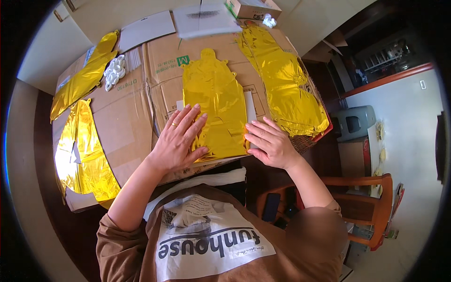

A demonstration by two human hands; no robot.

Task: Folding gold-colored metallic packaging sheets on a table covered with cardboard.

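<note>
A gold foil balloon (213, 101), deflated and laid flat, is in front of me on a cardboard sheet, with a white card partly showing under its sides. My left hand (181, 136) rests on its lower left edge, fingers stretched out, a ring on one finger. At the lower right edge lies my right hand (271, 143), its fingers extended and touching the foil. Neither hand grips anything. To the right spreads another gold foil balloon (286, 80). Two more gold foil pieces lie at the left, a long one (87, 75) and a curved one (87, 150).
Flattened cardboard (127, 117) covers the table. White ribbon bundles (115, 72) sit at left and a small white one (269, 20) at the back. A white board (147, 30) and an open box (253, 8) stand at the far edge. A wooden chair (383, 211) is at right.
</note>
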